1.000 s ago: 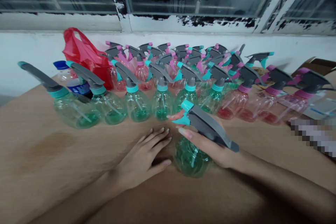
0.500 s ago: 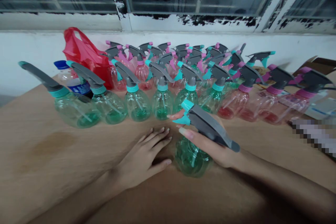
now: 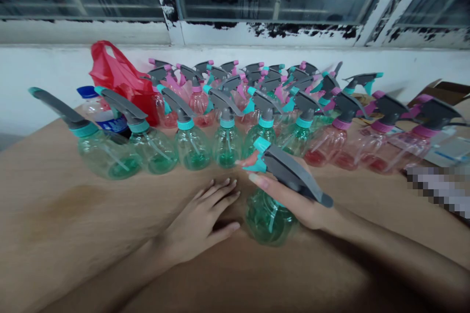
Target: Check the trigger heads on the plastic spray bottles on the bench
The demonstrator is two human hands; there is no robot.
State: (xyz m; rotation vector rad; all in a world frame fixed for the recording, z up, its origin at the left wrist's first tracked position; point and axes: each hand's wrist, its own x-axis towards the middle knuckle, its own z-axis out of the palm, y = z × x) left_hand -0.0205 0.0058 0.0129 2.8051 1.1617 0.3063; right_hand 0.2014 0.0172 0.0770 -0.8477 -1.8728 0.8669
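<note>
While the left hand (image 3: 194, 230) lay palm down and empty on the tabletop (image 3: 128, 239), its fingers slightly parted, the right hand (image 3: 310, 212) was closed about the neck of a green spray bottle (image 3: 270, 227). The thumb (image 3: 259, 182) lay along the near side, and a fingertip reached the turquoise trigger (image 3: 256, 164); whether it was pressed could not be determined. The held bottle stood in front of a row of green bottles (image 3: 226, 149) and pink bottles (image 3: 323, 149), separately handled. Base contact remained uncertain.
</note>
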